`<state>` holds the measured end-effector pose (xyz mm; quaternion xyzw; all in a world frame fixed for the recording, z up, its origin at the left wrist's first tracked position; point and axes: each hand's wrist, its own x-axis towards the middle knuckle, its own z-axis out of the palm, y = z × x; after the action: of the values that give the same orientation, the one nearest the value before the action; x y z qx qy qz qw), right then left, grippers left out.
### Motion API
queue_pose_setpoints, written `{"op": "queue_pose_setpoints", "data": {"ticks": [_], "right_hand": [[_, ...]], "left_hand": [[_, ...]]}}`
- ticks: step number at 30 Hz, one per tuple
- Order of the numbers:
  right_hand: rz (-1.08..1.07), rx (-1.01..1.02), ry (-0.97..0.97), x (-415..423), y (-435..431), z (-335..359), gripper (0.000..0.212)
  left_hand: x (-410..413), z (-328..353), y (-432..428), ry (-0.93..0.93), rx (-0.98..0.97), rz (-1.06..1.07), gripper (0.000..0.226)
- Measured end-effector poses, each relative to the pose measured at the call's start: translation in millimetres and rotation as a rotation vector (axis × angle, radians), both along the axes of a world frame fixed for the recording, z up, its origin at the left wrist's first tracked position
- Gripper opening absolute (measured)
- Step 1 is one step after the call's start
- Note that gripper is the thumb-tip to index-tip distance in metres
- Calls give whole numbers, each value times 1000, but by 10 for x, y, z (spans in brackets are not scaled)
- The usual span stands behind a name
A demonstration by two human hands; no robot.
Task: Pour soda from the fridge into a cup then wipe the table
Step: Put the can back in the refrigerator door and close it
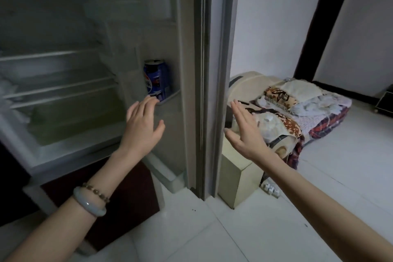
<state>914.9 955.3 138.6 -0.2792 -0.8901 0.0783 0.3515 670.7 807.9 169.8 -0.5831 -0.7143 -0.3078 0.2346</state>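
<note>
The fridge [63,70] is seen open, its door [187,27] swung wide. The right hand [244,132] is held flat and empty beside the door's outer edge. The left hand [142,125], grip open, is stretched to the front edge of the door shelf [170,97]. The soda can [156,80] is stood upright at that shelf's right end. It is best wrapped mid-body and lifted straight up.
</note>
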Motion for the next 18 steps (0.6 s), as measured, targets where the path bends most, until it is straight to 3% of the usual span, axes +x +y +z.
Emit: {"op": "queue_pose_setpoints", "data": {"ticks": [7,18], "right_hand": [[349,-15,68,-422,-528,34,77],[788,148,-31,-1521,-1250,-6,70]], "left_hand": [[-70,-220,-647,-54,39,227,67],[-77,-372,-1640,-24,18,262,57]]}}
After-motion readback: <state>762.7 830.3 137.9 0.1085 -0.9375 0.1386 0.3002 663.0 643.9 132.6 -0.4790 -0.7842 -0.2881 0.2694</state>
